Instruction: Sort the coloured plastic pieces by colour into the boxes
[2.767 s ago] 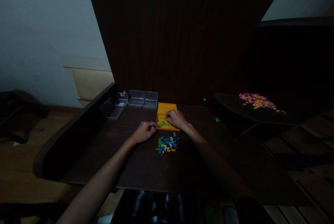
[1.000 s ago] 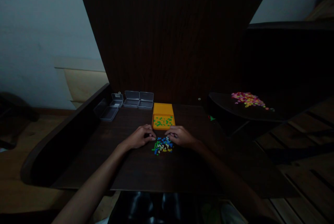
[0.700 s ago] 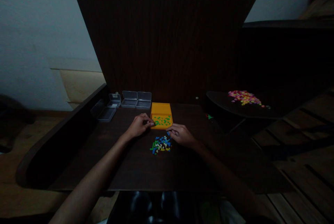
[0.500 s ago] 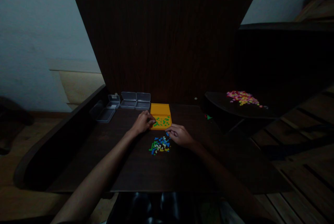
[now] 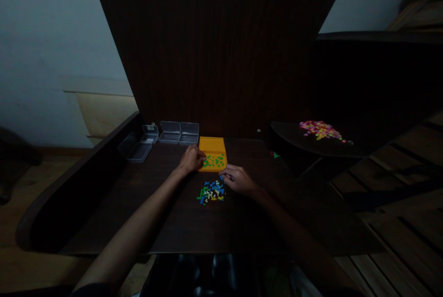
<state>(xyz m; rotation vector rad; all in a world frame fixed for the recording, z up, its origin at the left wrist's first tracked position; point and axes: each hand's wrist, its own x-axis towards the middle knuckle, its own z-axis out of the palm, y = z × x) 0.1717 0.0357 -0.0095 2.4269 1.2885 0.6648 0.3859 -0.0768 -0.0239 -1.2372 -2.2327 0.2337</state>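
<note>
Closest to me on the counter [image 5: 207, 230] there's a little pile of bricks [image 5: 212, 191], blue, white, green and yellow, on the near side of both my grips. My right grip [image 5: 239, 180] is just past the pile's right end, fingers curled in with the thumb close to them. There's a blue brick [image 5: 221, 177] right at the tips, but honestly I can't tell if I'm pinching it or it's just lying there. My left grip [image 5: 191, 159] is a bit farther out, at the left side of the yellow box [image 5: 212, 143], fingers bunched by the edge. It's too dark to make out the tips, so can't tell if that one's pinching anything either. The box is open, lid away from me, with green bits [image 5: 214, 163] scattered in it, just right of my left grip. Past that grip and off to its left are some open clear boxes [image 5: 188, 139]. Well out beyond my right grip, to the right, a heap of pink, red and yellow beads [image 5: 320, 130] sits on a shelf [image 5: 294, 143]. Tall dark panel [image 5: 221, 57] behind it all.
</note>
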